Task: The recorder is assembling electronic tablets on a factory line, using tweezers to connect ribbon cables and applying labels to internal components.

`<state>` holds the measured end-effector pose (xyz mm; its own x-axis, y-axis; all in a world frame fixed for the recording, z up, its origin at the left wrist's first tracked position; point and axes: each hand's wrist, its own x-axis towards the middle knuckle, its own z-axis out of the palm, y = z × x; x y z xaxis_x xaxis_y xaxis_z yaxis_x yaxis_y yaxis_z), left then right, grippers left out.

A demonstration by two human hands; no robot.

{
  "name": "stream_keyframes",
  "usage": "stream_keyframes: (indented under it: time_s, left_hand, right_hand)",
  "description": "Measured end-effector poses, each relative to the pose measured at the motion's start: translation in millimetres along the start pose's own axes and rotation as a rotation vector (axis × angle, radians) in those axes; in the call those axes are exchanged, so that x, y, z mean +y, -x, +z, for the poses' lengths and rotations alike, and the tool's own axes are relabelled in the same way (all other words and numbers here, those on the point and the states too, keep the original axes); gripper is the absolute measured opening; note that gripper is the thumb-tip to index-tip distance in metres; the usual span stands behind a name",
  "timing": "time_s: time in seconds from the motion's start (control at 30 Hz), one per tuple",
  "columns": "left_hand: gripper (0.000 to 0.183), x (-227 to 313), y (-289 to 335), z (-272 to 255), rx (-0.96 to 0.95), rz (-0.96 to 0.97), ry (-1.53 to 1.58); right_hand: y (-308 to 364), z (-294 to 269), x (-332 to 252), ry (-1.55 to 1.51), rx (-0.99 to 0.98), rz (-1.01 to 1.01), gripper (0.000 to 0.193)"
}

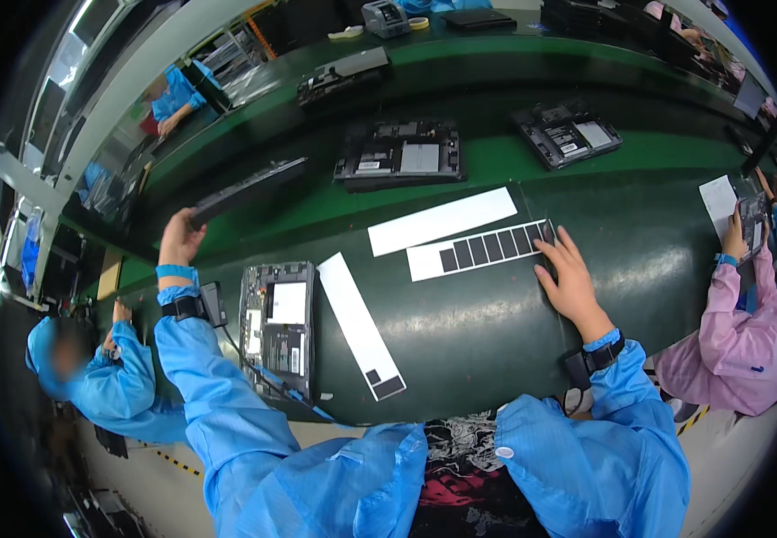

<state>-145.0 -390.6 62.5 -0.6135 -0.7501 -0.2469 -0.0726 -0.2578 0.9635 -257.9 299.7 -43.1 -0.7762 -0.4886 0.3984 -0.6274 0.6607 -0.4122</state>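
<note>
Gripping the near end of a dark flat device [250,188] with the left hand [181,240]. Farther right, seen lying on the green table [460,341]: an opened device [279,323], a slanting strip [353,314], a blank strip [442,220]. Then touching the right end of a white strip with black rectangles [423,264] with the right hand [571,276], fingers loosely spread, thumb apart.

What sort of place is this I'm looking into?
Probably an electronics assembly workshop: opened devices with exposed inner parts lie along a green worktop, and people in smocks work at stations on either side.
</note>
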Motion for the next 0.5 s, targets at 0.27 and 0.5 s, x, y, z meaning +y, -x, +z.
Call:
stream_keyframes:
  time_s: [0.27, 0.5]
  left_hand:
    - [0.046, 17.5, 246.0, -19.2, -0.106, 0.359, 0.025]
    - [0.072, -107.3, 383.0, 92.8, -0.149, 0.307, 0.067]
  right_hand:
    - [10.0, -12.2, -22.8, -1.289, -0.22, 0.431, 0.023]
    - [9.2, -29.8, -78.0, -1.905, -0.217, 0.461, 0.045]
